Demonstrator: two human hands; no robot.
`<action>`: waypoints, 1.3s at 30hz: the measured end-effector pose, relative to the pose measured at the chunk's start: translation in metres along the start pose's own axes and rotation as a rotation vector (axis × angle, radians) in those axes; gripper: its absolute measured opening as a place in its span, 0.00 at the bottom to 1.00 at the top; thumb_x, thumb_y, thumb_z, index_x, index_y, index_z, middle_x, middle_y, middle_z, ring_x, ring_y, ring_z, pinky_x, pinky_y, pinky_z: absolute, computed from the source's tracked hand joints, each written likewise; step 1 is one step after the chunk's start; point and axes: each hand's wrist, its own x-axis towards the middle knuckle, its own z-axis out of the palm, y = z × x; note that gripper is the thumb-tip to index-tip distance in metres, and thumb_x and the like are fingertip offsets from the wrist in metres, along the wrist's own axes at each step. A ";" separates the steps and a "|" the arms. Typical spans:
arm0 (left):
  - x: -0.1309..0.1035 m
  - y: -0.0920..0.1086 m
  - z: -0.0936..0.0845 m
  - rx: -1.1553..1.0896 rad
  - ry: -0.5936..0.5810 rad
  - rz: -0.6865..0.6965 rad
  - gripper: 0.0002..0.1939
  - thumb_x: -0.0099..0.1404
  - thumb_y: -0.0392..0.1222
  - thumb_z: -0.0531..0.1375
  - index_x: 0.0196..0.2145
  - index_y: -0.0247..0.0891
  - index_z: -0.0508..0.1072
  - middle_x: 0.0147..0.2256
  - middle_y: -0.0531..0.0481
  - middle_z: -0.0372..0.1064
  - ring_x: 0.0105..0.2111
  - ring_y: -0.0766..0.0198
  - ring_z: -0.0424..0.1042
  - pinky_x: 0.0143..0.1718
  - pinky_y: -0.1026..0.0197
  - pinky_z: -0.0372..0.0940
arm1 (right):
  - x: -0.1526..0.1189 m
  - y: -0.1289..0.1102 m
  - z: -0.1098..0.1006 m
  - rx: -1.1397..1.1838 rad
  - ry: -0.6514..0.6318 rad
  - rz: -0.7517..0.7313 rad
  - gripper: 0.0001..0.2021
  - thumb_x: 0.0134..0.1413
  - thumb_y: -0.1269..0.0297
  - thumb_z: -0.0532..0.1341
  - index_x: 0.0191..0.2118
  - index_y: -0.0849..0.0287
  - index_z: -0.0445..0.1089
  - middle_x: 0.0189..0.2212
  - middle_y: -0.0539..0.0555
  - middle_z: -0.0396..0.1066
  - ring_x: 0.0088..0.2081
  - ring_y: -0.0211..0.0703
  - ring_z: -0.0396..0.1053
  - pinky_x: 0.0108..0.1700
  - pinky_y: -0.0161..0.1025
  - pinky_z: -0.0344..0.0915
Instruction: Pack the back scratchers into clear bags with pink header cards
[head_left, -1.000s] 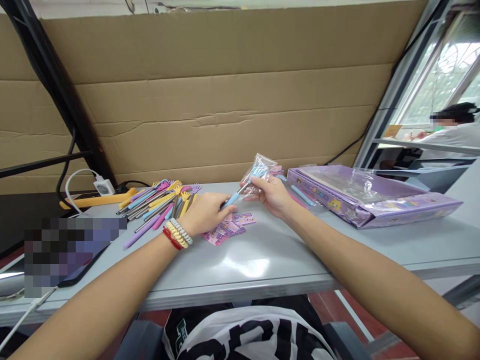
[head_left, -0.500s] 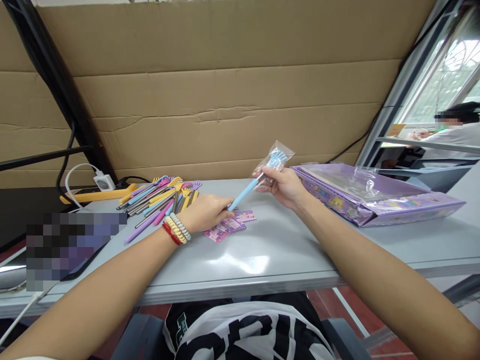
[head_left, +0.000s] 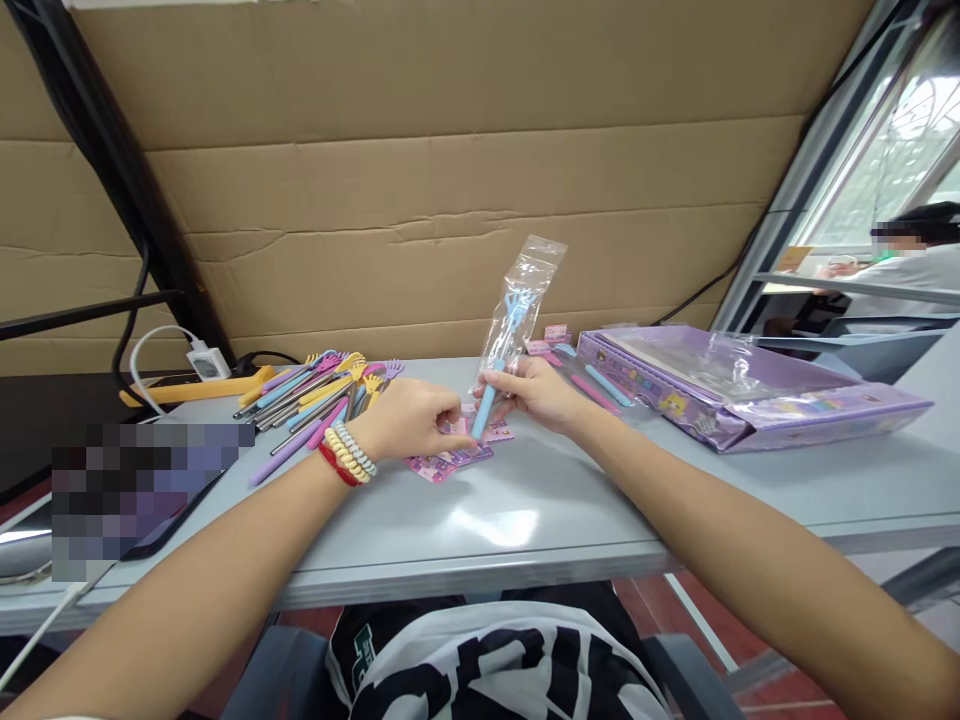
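Note:
A light blue stick with a small hand-shaped end [head_left: 517,308] stands tilted inside a clear plastic bag [head_left: 534,265]. My right hand [head_left: 536,392] pinches the bag and stick near the middle. The fingers of my left hand [head_left: 420,418] are curled at the stick's lower end; whether they grip it is hard to make out. Pink and purple printed cards [head_left: 442,465] lie under and beside my left hand. To the left is a pile of coloured sticks with hand-shaped ends [head_left: 315,395]. Bagged pink and blue sticks [head_left: 592,380] lie beyond my right hand.
A purple printed box [head_left: 720,385] with clear film lies at the right. At the left are a phone-like device [head_left: 172,500], a white charger [head_left: 208,362] and a yellow object [head_left: 187,390]. Cardboard [head_left: 450,170] stands behind the table. A person [head_left: 911,265] sits far right.
The bag has been drawn up over more of the blue stick and now stands more upright. My right hand has moved left, uncovering the bagged sticks beside the box.

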 end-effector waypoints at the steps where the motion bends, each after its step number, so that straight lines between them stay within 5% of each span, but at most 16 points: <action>1: 0.000 0.000 0.000 0.021 -0.004 0.008 0.22 0.57 0.60 0.60 0.22 0.36 0.70 0.19 0.52 0.68 0.20 0.67 0.64 0.24 0.64 0.51 | 0.000 -0.003 -0.002 0.024 0.039 -0.015 0.15 0.43 0.57 0.70 0.30 0.65 0.72 0.30 0.59 0.77 0.29 0.44 0.76 0.25 0.36 0.73; 5: 0.001 0.003 0.001 0.085 -0.014 0.009 0.19 0.58 0.57 0.61 0.23 0.37 0.70 0.19 0.53 0.68 0.21 0.66 0.65 0.24 0.63 0.50 | -0.004 -0.014 -0.007 0.089 0.117 -0.045 0.12 0.47 0.60 0.68 0.31 0.64 0.71 0.30 0.59 0.77 0.30 0.43 0.76 0.25 0.34 0.73; 24: 0.003 0.010 0.004 0.154 0.055 0.052 0.17 0.62 0.52 0.56 0.22 0.38 0.68 0.20 0.53 0.68 0.19 0.68 0.61 0.27 0.61 0.53 | -0.008 -0.014 0.002 0.119 0.023 0.038 0.13 0.44 0.60 0.70 0.31 0.65 0.71 0.31 0.59 0.77 0.30 0.44 0.76 0.25 0.35 0.73; 32: 0.004 0.013 0.007 0.126 0.034 0.062 0.21 0.61 0.59 0.57 0.23 0.38 0.67 0.20 0.53 0.67 0.18 0.69 0.59 0.26 0.61 0.53 | -0.009 -0.013 0.001 -0.008 -0.115 0.052 0.17 0.44 0.55 0.69 0.34 0.66 0.73 0.34 0.61 0.77 0.33 0.46 0.76 0.30 0.38 0.74; 39: 0.003 0.008 0.004 -0.026 0.127 -0.067 0.15 0.63 0.48 0.55 0.22 0.38 0.65 0.19 0.54 0.64 0.21 0.68 0.62 0.25 0.64 0.52 | -0.015 -0.010 0.017 -0.183 -0.261 0.175 0.18 0.42 0.53 0.69 0.29 0.66 0.73 0.25 0.57 0.75 0.28 0.43 0.74 0.29 0.38 0.72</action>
